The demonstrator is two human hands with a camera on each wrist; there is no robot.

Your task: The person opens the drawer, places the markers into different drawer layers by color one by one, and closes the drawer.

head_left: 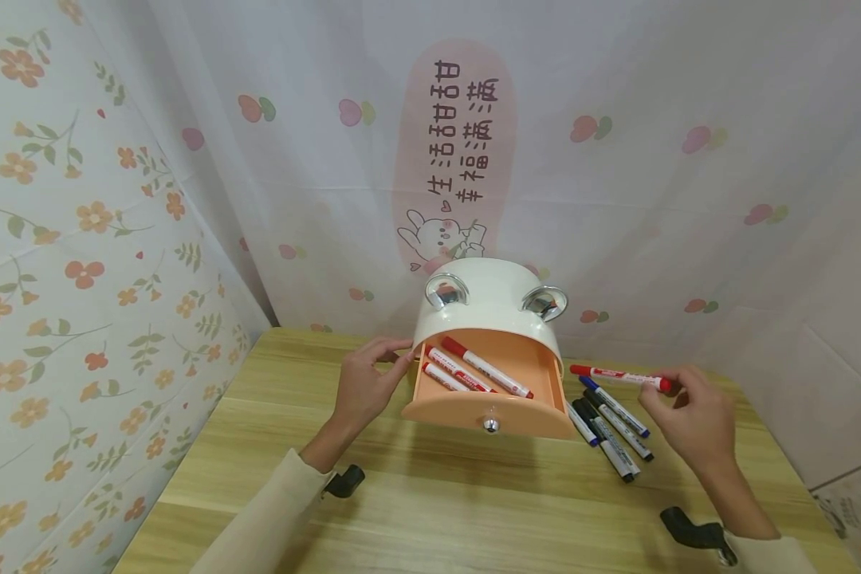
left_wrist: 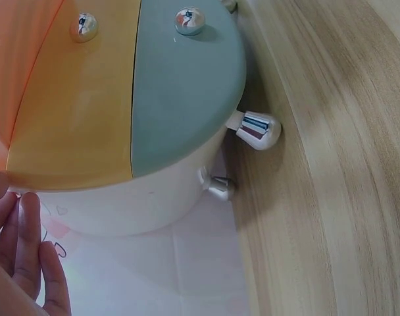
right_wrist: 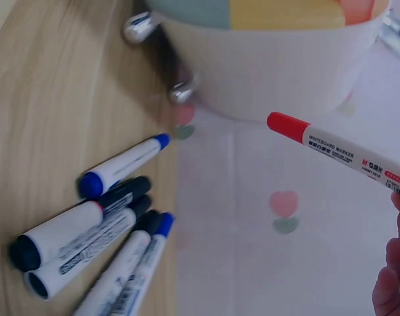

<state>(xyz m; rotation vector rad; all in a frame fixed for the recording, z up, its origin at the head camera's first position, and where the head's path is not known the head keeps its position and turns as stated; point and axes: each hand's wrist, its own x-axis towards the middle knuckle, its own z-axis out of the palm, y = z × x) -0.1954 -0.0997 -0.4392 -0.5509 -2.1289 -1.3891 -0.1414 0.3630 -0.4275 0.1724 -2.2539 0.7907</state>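
Note:
My right hand point(head_left: 696, 416) pinches a red whiteboard marker point(head_left: 623, 376) near one end, holding it above the table; its red cap leads in the right wrist view. My left hand point(head_left: 362, 384) touches the left side of a small white drawer cabinet point(head_left: 484, 296), its fingers fairly straight in the left wrist view. The cabinet's top orange drawer point(head_left: 527, 421) is pulled out, and 3 red markers point(head_left: 498, 376) lie inside it. Beside the cabinet, several blue and black markers point(right_wrist: 88, 240) lie in a loose group.
Yellow point(left_wrist: 75, 99) and grey-green point(left_wrist: 187, 85) drawer fronts, with shiny knobs, are closed below the orange one. Metallic feet point(left_wrist: 259, 130) and ear-shaped rings point(head_left: 447, 291) stick out of the cabinet. Behind the wooden table point(head_left: 402, 510) hangs a printed curtain point(head_left: 316, 159).

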